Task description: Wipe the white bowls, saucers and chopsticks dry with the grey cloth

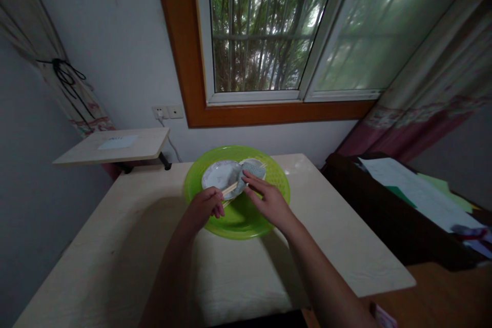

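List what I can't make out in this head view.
Head view:
- Near ends of the held chopsticks: inside the left hand.
- Full shape of the grey thing: partly behind the right hand.
- Writing on the shelf paper: too small.
- Right curtain: cut off by picture edge.

The left hand hides the chopsticks' near ends; the right hand partly covers a grey item too unclear to identify. The label's writing is illegibly small. The bottom edge crops the tabletop.
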A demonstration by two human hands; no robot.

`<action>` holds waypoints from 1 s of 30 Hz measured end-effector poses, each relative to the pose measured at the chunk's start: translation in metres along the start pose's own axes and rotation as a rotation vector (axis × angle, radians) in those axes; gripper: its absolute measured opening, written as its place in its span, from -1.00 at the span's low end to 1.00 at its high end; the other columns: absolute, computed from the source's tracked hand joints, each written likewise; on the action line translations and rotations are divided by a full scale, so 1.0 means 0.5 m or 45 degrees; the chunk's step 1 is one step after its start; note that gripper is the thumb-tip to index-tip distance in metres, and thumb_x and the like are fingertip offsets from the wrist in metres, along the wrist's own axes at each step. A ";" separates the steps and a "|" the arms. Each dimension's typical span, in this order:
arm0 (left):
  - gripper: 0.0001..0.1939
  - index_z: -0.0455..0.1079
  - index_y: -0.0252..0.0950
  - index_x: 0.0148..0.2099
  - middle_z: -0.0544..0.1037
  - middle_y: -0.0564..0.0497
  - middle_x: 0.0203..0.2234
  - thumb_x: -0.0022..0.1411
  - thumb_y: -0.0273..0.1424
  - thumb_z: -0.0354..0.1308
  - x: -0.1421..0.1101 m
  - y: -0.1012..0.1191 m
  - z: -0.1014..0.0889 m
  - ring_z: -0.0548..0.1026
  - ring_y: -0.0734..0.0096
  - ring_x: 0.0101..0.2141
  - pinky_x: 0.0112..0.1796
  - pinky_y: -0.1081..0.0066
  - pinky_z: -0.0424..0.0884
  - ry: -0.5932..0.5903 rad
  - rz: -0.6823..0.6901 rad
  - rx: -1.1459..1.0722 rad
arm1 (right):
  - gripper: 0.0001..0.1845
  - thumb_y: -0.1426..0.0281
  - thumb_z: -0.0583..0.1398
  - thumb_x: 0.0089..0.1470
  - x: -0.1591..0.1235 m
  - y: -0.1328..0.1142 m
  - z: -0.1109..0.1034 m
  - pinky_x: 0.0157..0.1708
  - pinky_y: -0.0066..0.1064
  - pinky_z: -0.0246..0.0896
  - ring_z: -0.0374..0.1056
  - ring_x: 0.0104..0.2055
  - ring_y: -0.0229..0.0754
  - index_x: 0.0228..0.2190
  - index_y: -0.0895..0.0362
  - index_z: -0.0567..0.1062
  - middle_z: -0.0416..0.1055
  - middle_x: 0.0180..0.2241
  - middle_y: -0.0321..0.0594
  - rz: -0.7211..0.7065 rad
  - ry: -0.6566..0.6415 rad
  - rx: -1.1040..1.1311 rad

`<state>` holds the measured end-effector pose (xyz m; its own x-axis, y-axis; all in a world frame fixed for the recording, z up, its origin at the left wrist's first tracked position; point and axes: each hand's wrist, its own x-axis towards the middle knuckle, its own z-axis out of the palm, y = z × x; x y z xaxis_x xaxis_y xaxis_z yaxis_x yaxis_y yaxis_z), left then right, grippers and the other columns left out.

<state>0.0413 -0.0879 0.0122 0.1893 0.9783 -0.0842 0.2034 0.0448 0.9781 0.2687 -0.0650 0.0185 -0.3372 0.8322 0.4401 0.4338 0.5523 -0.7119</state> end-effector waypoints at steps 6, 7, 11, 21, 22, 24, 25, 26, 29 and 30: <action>-0.70 0.28 -0.25 -0.42 0.50 0.05 -0.66 0.21 -0.14 0.05 0.008 -0.001 0.015 0.40 0.46 -0.64 -0.52 0.44 0.28 -0.003 -0.002 -0.059 | -0.55 0.34 0.16 0.27 -0.017 -0.050 0.044 0.30 -0.03 0.18 0.31 0.27 -0.02 0.17 0.05 0.47 0.29 0.27 -0.13 -0.166 -0.201 0.011; -0.70 0.29 -0.25 -0.42 0.50 0.04 -0.65 0.21 -0.13 0.06 0.006 -0.002 0.012 0.41 0.46 -0.63 -0.51 0.45 0.28 -0.006 0.002 -0.075 | -0.55 0.35 0.15 0.27 -0.014 -0.047 0.040 0.30 -0.04 0.19 0.31 0.27 -0.03 0.17 0.02 0.47 0.29 0.27 -0.16 -0.183 -0.217 0.021; -0.70 0.34 -0.27 -0.36 0.54 0.03 -0.62 0.21 -0.12 0.10 -0.007 -0.010 -0.016 0.40 0.46 -0.62 -0.52 0.46 0.26 -0.013 0.011 -0.144 | -0.60 0.34 0.11 0.31 0.005 -0.011 0.000 0.28 0.01 0.21 0.33 0.25 -0.02 0.13 -0.03 0.51 0.33 0.24 -0.21 -0.174 -0.125 -0.020; -0.68 0.32 -0.27 -0.43 0.54 0.01 -0.62 0.24 -0.15 0.08 0.004 -0.007 -0.017 0.42 0.45 -0.58 -0.45 0.44 0.28 0.001 0.059 -0.092 | -0.51 0.40 0.13 0.27 -0.016 -0.049 0.066 0.29 -0.08 0.22 0.30 0.28 -0.07 0.22 0.04 0.42 0.24 0.30 -0.16 -0.294 -0.167 -0.021; -0.68 0.32 -0.27 -0.43 0.55 0.01 -0.61 0.25 -0.14 0.08 0.001 -0.008 -0.018 0.42 0.45 -0.58 -0.45 0.44 0.28 -0.003 0.062 -0.094 | -0.52 0.40 0.13 0.28 -0.015 -0.049 0.064 0.29 -0.09 0.23 0.32 0.27 -0.08 0.21 0.02 0.43 0.26 0.29 -0.18 -0.298 -0.175 -0.012; -0.68 0.34 -0.27 -0.39 0.55 0.01 -0.61 0.25 -0.13 0.09 -0.007 -0.013 -0.025 0.41 0.45 -0.58 -0.46 0.44 0.28 0.001 0.062 -0.113 | -0.56 0.40 0.11 0.30 -0.007 -0.036 0.044 0.28 -0.07 0.23 0.34 0.25 -0.08 0.17 -0.03 0.47 0.31 0.27 -0.22 -0.284 -0.144 -0.016; -0.68 0.35 -0.27 -0.38 0.55 0.01 -0.60 0.25 -0.12 0.10 -0.012 -0.015 -0.029 0.41 0.45 -0.58 -0.46 0.44 0.28 0.007 0.062 -0.125 | -0.57 0.39 0.11 0.30 -0.003 -0.026 0.030 0.28 -0.06 0.23 0.34 0.24 -0.07 0.16 -0.03 0.48 0.32 0.26 -0.22 -0.271 -0.103 -0.032; -0.69 0.35 -0.27 -0.37 0.55 0.02 -0.61 0.25 -0.13 0.10 -0.016 -0.018 -0.034 0.41 0.45 -0.58 -0.46 0.44 0.28 0.014 0.063 -0.134 | -0.58 0.39 0.10 0.31 0.001 -0.015 0.017 0.28 -0.05 0.22 0.34 0.25 -0.05 0.14 -0.03 0.50 0.33 0.25 -0.21 -0.251 -0.058 -0.053; -0.70 0.35 -0.27 -0.36 0.55 0.02 -0.62 0.25 -0.13 0.11 -0.025 -0.023 -0.042 0.40 0.45 -0.59 -0.48 0.44 0.27 0.036 0.063 -0.132 | -0.60 0.37 0.12 0.30 0.005 0.003 -0.006 0.28 -0.01 0.22 0.34 0.25 -0.02 0.13 -0.01 0.51 0.35 0.23 -0.17 -0.202 0.050 -0.101; -0.70 0.35 -0.27 -0.37 0.55 0.02 -0.62 0.25 -0.14 0.11 -0.026 -0.024 -0.041 0.40 0.45 -0.60 -0.49 0.44 0.26 0.041 0.065 -0.125 | -0.59 0.36 0.13 0.30 0.002 0.001 -0.005 0.28 -0.01 0.22 0.33 0.25 -0.01 0.14 0.00 0.51 0.34 0.24 -0.16 -0.197 0.065 -0.110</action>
<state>0.0166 -0.0971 0.0057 0.1660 0.9857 -0.0290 0.0991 0.0126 0.9950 0.2707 -0.0638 0.0197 -0.3636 0.7372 0.5694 0.4510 0.6742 -0.5849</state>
